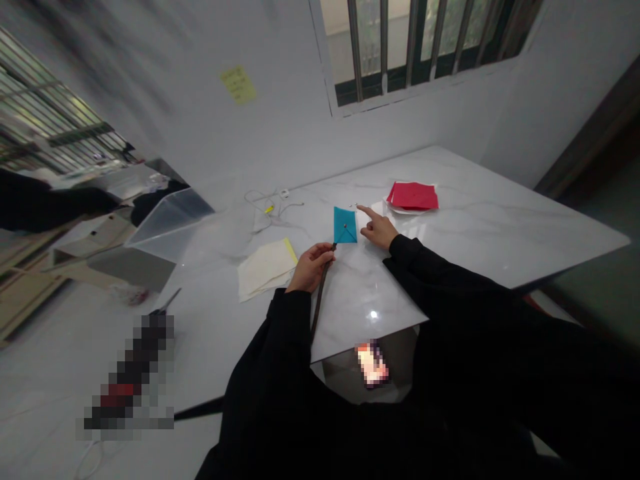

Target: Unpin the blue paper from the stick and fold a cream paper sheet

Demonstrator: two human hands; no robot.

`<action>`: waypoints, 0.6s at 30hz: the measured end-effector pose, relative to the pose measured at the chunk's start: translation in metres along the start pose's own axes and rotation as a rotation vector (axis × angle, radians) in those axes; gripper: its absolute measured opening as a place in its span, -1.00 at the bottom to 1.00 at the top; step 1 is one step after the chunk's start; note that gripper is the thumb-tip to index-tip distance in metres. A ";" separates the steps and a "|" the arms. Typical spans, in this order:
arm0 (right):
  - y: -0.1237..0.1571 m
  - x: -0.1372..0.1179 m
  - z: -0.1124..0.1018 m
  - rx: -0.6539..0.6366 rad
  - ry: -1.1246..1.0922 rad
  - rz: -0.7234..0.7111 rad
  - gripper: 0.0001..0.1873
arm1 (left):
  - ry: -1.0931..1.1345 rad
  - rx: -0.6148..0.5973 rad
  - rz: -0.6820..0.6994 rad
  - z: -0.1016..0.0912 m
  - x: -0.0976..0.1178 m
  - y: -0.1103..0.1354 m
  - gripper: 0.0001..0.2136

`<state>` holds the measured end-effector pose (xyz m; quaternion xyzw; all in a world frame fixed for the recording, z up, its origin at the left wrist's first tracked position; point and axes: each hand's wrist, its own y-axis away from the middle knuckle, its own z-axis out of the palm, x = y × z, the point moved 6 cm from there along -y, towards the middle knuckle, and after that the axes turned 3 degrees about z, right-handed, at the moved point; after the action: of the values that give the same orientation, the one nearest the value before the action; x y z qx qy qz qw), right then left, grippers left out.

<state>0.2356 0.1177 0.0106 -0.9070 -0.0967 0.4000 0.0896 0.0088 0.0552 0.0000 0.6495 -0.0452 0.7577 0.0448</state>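
Observation:
My left hand (311, 265) is closed round a thin dark stick (320, 293) that carries a teal folded paper piece (345, 225) pinned at its top, like a pinwheel. The stick runs down past my wrist toward the table edge. My right hand (379, 229) rests on the white marble table (475, 220) just right of the teal paper. Its index finger is stretched toward a tiny object (354, 206) on the table, and the other fingers are curled with nothing in them. Both arms are in black sleeves.
A stack of red paper (414, 196) lies on white sheets behind my right hand. Cream and yellow sheets (265, 268) lie left of my left hand. A white cable (270, 200) and a clear plastic box (167, 223) sit at the back left. A phone (372, 363) lies below the table edge.

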 end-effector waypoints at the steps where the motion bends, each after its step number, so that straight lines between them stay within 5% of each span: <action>1: 0.001 -0.003 -0.001 0.004 0.000 -0.024 -0.16 | -0.014 -0.013 0.003 0.001 0.000 0.000 -0.64; 5: 0.000 -0.005 -0.004 0.020 -0.005 -0.075 -0.17 | -0.045 -0.050 0.000 0.003 -0.001 0.000 -0.64; 14: -0.008 0.006 0.005 -0.019 0.096 -0.044 -0.55 | -0.030 -0.027 0.006 0.000 -0.001 -0.001 -0.60; 18: -0.007 0.005 0.003 -0.008 0.057 -0.033 -0.45 | -0.019 -0.015 -0.001 -0.002 -0.003 -0.003 -0.60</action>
<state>0.2363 0.1257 0.0067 -0.9166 -0.1105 0.3723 0.0953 0.0078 0.0581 -0.0036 0.6562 -0.0510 0.7512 0.0497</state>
